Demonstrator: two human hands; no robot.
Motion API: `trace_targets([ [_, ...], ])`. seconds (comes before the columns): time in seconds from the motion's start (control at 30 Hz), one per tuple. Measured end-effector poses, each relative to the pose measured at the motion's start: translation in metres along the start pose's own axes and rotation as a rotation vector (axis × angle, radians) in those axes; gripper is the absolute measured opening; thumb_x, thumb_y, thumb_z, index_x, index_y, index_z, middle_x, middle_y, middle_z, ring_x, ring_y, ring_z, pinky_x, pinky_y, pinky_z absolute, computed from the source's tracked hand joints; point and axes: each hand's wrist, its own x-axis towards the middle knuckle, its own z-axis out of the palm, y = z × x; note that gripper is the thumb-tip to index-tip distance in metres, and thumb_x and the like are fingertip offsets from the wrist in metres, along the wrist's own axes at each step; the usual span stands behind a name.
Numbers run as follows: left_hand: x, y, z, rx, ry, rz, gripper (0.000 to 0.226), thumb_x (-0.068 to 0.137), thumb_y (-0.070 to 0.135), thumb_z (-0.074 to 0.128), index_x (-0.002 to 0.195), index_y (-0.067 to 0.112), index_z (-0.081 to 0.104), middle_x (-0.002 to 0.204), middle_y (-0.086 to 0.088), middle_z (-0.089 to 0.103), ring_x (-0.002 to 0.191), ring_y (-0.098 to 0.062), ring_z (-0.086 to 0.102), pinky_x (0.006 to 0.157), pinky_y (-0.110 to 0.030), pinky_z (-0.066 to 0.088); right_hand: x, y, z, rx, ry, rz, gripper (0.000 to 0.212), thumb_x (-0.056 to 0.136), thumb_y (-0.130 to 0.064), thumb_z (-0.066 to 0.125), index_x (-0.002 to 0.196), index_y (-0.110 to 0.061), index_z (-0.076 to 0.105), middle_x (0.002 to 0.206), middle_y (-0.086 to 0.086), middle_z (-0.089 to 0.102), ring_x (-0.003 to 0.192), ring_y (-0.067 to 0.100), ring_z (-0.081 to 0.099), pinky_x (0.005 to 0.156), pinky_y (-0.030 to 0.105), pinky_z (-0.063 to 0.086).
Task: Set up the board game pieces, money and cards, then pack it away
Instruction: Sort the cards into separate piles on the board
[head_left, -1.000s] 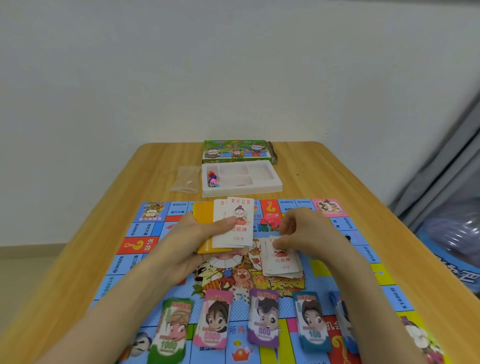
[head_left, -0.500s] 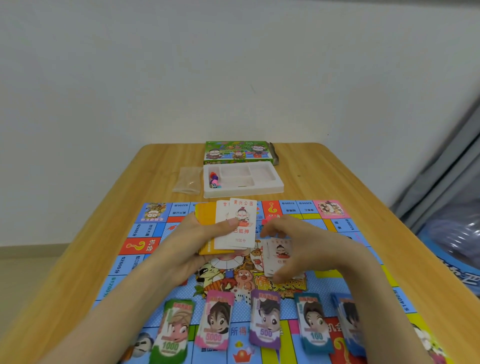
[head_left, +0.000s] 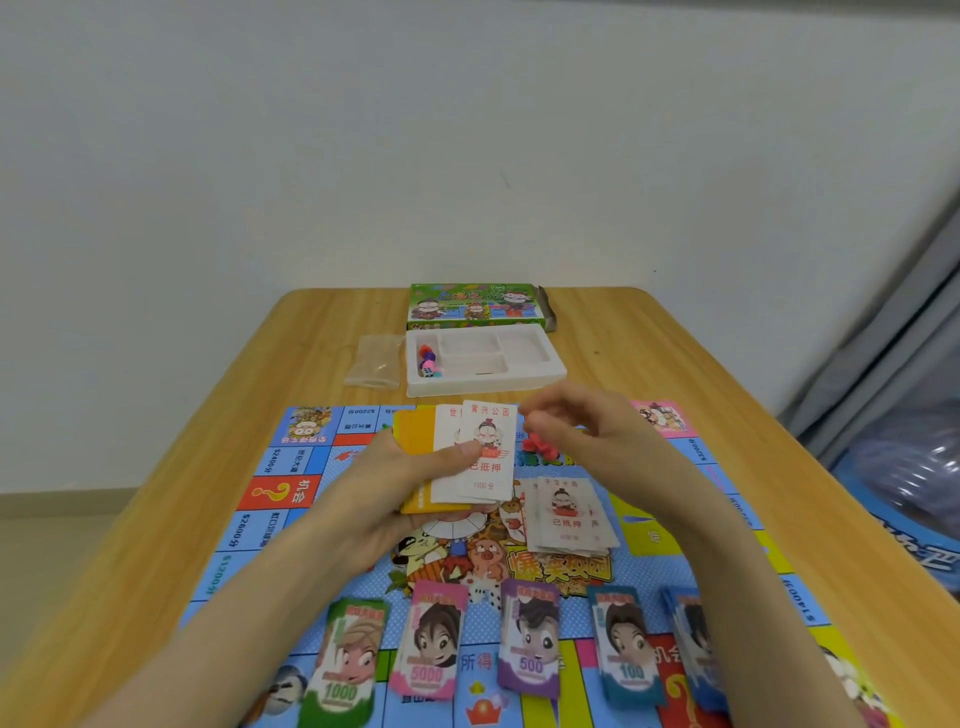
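Observation:
My left hand (head_left: 415, 483) grips a stack of cards (head_left: 480, 457), white property cards fanned over yellow ones, thumb pressed on the top card. My right hand (head_left: 576, 431) hovers just right of that stack with fingers loosely curled and nothing in them. A pile of white cards (head_left: 566, 514) lies on the blue game board (head_left: 270, 519) below my right hand. Small red pieces (head_left: 537, 448) lie on the board beside it. Several money stacks line the near edge: green 1000 (head_left: 345, 670), pink 5000 (head_left: 434, 639), purple 500 (head_left: 530, 639), teal 100 (head_left: 626, 649), blue (head_left: 691, 649).
A white plastic tray (head_left: 524, 379) with a few coloured tokens and a die in its left compartment sits beyond the board. Behind it stands the green game box (head_left: 475, 306). A clear plastic bag (head_left: 376, 361) lies left of the tray. The wooden table (head_left: 208, 441) ends at a white wall.
My right hand has let go of a card on the white pile and risen up toward the stack in my left hand. The left hand stayed almost still.

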Motion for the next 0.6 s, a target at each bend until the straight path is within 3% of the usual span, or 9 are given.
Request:
trace_targets([
  [0.07,-0.001,-0.001,0.001,-0.020,-0.013,-0.007,0.037,0.061,0.011,0.069,0.098,0.012,0.065,0.089,-0.011,0.075,0.074,-0.023,0.073,0.061,-0.033,0.060,0.000,-0.006,0.006,0.134,-0.031,-0.005,0.014,0.094,-0.025,0.051,0.103,-0.022,0.060,0.095,-0.004,0.067,0.080,-0.001,0.062,0.070,0.014,0.049],
  [0.13,-0.002,-0.001,0.003,-0.029,-0.028,-0.012,0.035,0.062,0.010,0.069,0.097,0.013,0.066,0.088,-0.011,0.075,0.076,-0.023,0.073,0.067,-0.038,0.060,0.000,-0.007,0.014,0.207,-0.101,-0.008,0.018,0.089,-0.028,0.058,0.107,-0.023,0.058,0.100,0.000,0.067,0.088,0.007,0.066,0.077,0.028,0.056],
  [0.2,-0.003,-0.001,0.004,-0.028,-0.041,-0.018,0.031,0.065,0.012,0.068,0.096,0.014,0.067,0.090,-0.012,0.074,0.080,-0.024,0.072,0.074,-0.043,0.058,0.000,-0.007,0.021,0.159,-0.092,-0.037,0.031,0.079,-0.031,0.070,0.107,-0.025,0.058,0.102,-0.001,0.067,0.091,0.017,0.067,0.078,0.041,0.057],
  [0.27,-0.003,-0.001,0.004,-0.036,-0.046,-0.027,0.031,0.067,0.015,0.067,0.098,0.013,0.066,0.092,-0.013,0.074,0.082,-0.025,0.072,0.075,-0.043,0.057,0.002,-0.006,0.024,0.101,-0.044,-0.059,0.031,0.077,-0.023,0.075,0.103,-0.026,0.058,0.100,0.000,0.066,0.089,0.018,0.066,0.077,0.045,0.056],
  [0.4,-0.004,-0.001,0.004,-0.078,-0.054,-0.044,0.036,0.068,0.017,0.066,0.103,0.013,0.064,0.097,-0.014,0.073,0.087,-0.027,0.071,0.078,-0.044,0.057,0.004,-0.002,0.021,0.057,0.027,-0.090,0.033,0.077,-0.013,0.076,0.095,-0.033,0.056,0.095,-0.003,0.065,0.085,0.016,0.065,0.074,0.042,0.056],
  [0.6,-0.003,-0.001,0.004,-0.121,-0.070,-0.035,0.042,0.065,0.005,0.065,0.107,0.011,0.060,0.100,-0.015,0.073,0.086,-0.031,0.071,0.072,-0.041,0.059,0.005,-0.002,0.020,-0.036,0.155,-0.136,0.030,0.076,-0.013,0.076,0.086,-0.027,0.051,0.094,-0.006,0.059,0.082,0.012,0.057,0.063,0.022,0.049],
])
